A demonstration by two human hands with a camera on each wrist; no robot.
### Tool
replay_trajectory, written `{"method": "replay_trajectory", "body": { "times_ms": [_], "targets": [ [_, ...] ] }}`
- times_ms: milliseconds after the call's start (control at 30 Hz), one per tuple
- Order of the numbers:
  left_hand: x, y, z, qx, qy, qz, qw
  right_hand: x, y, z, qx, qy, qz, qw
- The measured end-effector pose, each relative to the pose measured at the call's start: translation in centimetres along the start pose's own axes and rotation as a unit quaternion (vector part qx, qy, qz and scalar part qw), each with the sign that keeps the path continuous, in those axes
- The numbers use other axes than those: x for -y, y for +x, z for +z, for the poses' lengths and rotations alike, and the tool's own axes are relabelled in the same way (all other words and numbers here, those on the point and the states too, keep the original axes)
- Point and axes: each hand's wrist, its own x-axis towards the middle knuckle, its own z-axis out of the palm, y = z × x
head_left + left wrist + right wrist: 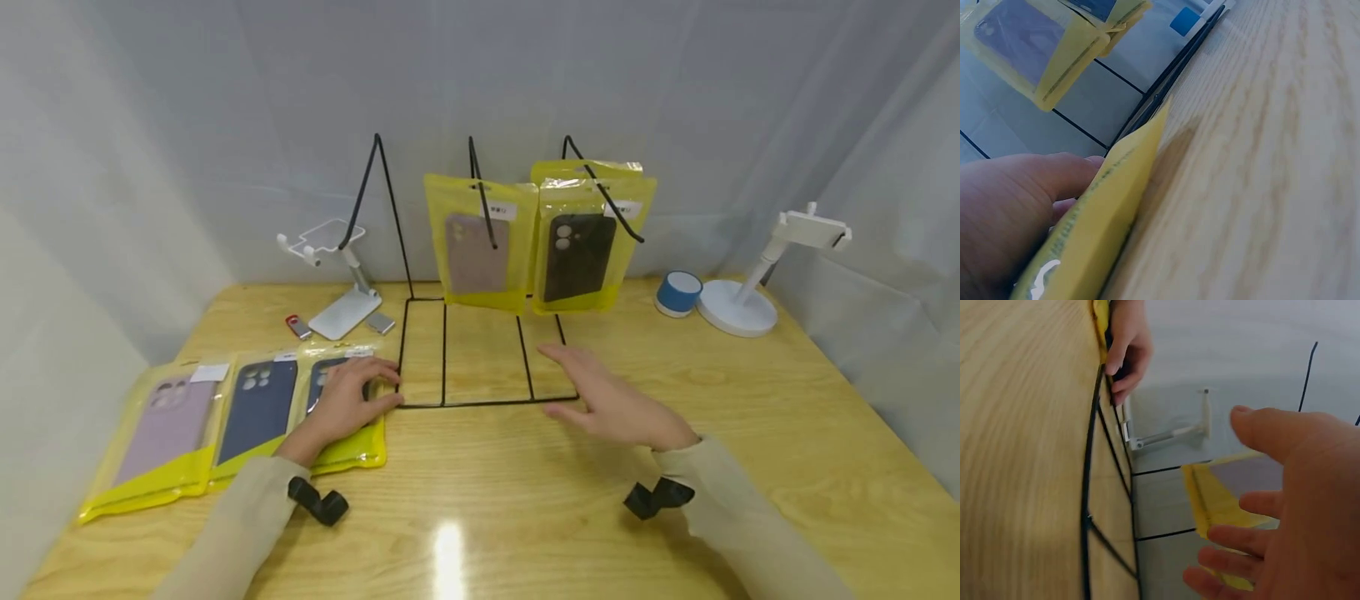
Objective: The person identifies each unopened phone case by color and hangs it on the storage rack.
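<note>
A black wire display rack stands on the wooden table. From its middle hook hangs a yellow pouch with a light purple phone case. Pouches also hang from the right hook, a black phone case in front. My left hand lies over a pouched dark phone case, its thumb and fingertips at the rack's left front corner; whether they touch the wire I cannot tell. Loosely bent and apart, the fingers of my right hand hold nothing beside the rack's right front corner.
At left lie pouches with a purple phone case and a navy phone case. Behind are a white phone stand, a red USB stick and a grey one. A blue speaker and another white stand are at right.
</note>
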Motion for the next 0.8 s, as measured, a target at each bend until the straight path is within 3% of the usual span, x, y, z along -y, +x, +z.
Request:
{"method": "replay_trajectory", "body": {
  "times_ms": [300,500,633,800],
  "targets": [
    [-0.2,0.0,-0.3,0.009,0.009,-0.01,0.9999,-3.9,-0.5,1.4,0.065,-0.002,0.081,0.995],
    [-0.2,-0.1,-0.2,0.012,0.004,-0.01,0.9999,-6.3,-0.4,1.9,0.094,0.07,0.131,0.984],
    [-0.1,-0.1,-0.1,0.012,0.002,-0.009,0.9999,-7.6,-0.3,2.4,0.076,0.101,0.139,0.982],
    [-0.1,0.1,-0.3,0.013,0.002,-0.012,0.9998,-9.1,-0.1,3.7,0.006,0.065,0.084,0.994]
  ]
}}
